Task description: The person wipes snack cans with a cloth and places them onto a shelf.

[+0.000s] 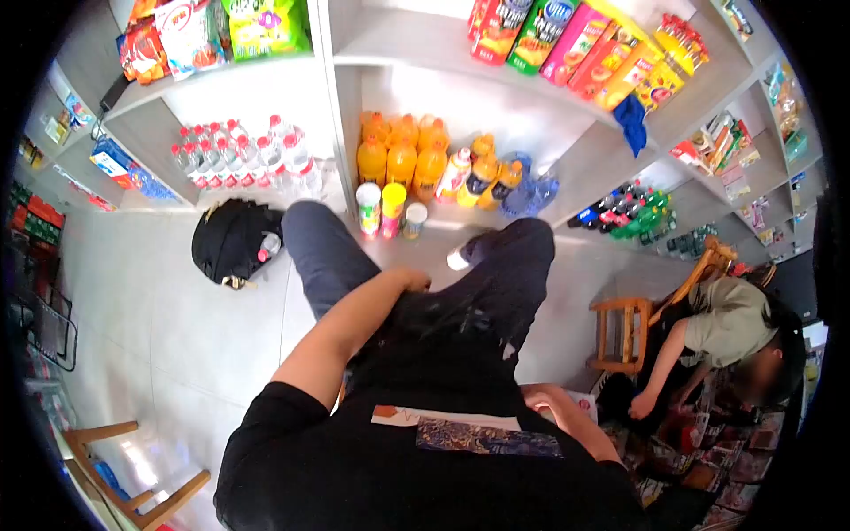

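Note:
My left hand (414,280) lies low between my thighs, beside the dark cloth of my clothes; its fingers are small and mostly hidden. My right hand (542,398) is at my right side, partly covered by my black shirt (354,469), near a seated person's hand. Whether either hand holds anything does not show. Beyond my knees, orange drink bottles (403,159) stand on the bottom shelf, with a white-topped can (368,208) and a yellow-topped can (393,208) at its front edge.
A black backpack (232,243) sits on the floor at the left, below clear water bottles (239,159). On the right, another person (730,323) bends beside a wooden chair (622,332). A wooden stool (168,504) is at the lower left. Snack packs (553,40) fill the upper shelf.

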The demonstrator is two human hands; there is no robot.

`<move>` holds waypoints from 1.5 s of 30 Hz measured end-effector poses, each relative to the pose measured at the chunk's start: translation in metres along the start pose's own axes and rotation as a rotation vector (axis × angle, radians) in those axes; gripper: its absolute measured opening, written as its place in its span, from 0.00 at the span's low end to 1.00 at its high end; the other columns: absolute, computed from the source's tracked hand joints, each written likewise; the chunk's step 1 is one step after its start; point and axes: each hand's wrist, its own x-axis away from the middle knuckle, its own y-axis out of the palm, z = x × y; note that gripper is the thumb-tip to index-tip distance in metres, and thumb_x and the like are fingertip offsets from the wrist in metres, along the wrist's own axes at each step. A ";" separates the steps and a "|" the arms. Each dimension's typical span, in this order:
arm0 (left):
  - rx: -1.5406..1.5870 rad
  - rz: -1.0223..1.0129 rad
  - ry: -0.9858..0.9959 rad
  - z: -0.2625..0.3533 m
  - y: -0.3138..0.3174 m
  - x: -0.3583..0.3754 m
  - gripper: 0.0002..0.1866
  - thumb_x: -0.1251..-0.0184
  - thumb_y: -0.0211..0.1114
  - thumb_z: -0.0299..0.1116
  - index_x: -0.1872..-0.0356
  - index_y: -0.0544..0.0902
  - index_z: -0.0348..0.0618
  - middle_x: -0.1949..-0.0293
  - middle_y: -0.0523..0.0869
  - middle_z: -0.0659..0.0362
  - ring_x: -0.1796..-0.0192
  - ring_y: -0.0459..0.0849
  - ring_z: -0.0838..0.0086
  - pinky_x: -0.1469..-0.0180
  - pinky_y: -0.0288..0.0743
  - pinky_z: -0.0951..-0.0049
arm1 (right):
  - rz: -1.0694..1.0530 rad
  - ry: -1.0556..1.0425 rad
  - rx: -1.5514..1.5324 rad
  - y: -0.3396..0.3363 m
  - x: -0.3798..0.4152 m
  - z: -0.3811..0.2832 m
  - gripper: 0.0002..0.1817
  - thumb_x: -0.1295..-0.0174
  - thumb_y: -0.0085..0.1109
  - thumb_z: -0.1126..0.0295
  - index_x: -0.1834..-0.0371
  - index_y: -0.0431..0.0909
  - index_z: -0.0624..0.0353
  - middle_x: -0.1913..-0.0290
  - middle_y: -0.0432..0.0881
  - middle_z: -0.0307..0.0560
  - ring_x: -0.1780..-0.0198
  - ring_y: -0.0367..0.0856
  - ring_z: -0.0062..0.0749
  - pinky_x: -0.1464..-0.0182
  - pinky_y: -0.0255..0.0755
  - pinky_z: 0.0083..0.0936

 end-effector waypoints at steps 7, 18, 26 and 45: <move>0.253 -0.133 -0.199 -0.009 -0.019 0.006 0.30 0.38 0.64 0.52 0.40 0.76 0.45 0.61 0.87 0.49 0.62 0.85 0.61 0.60 0.78 0.59 | 0.854 -0.435 -0.425 -0.161 -0.011 -0.011 0.13 0.33 0.54 0.65 0.68 0.78 0.65 0.74 0.83 0.48 0.78 0.81 0.29 0.76 0.75 0.26; 0.282 0.124 -0.137 -0.011 -0.020 -0.027 0.30 0.37 0.63 0.52 0.42 0.77 0.39 0.45 0.81 0.44 0.41 0.78 0.51 0.38 0.70 0.57 | 1.214 -0.349 0.205 -0.293 -0.113 -0.176 0.16 0.41 0.55 0.54 0.63 0.82 0.55 0.61 0.85 0.57 0.57 0.83 0.55 0.54 0.76 0.47; 0.424 0.236 -0.219 -0.035 -0.002 -0.053 0.26 0.38 0.64 0.47 0.46 0.77 0.38 0.51 0.83 0.42 0.47 0.81 0.50 0.44 0.74 0.54 | 0.865 -0.332 0.330 -0.349 -0.251 -0.202 0.29 0.42 0.60 0.56 0.41 0.71 0.60 0.45 0.77 0.63 0.45 0.79 0.55 0.44 0.74 0.46; 0.977 0.990 -0.555 -0.119 -0.025 -0.148 0.39 0.39 0.64 0.34 0.31 0.55 0.28 0.47 0.77 0.33 0.44 0.76 0.39 0.43 0.71 0.49 | 0.999 -0.462 0.216 -0.374 -0.322 -0.286 0.39 0.46 0.67 0.61 0.30 0.60 0.46 0.30 0.58 0.64 0.40 0.73 0.66 0.41 0.72 0.50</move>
